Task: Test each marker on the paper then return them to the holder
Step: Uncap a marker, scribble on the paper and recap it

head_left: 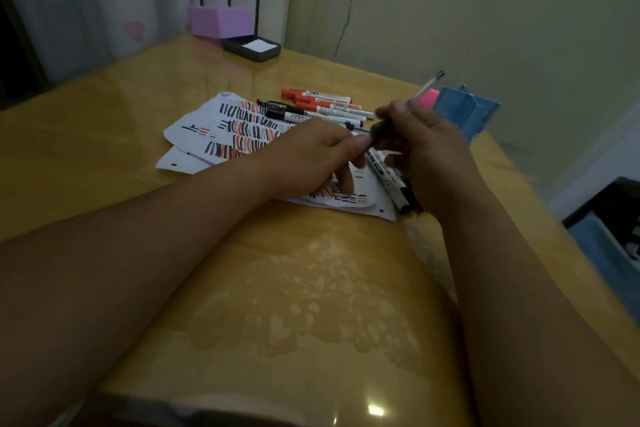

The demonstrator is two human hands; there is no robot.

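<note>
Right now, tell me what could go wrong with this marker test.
1. The left hand and right hand both grip the black marker above the paper; a jerky cap pull could streak ink on the hands.
2. The blue holder stands near the right edge of the table, just behind the right hand; a bump might tip it off.

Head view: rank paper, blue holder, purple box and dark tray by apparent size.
1. paper
2. blue holder
3. purple box and dark tray look about alike; both sit farther from the camera, so their true size is unsure.
</note>
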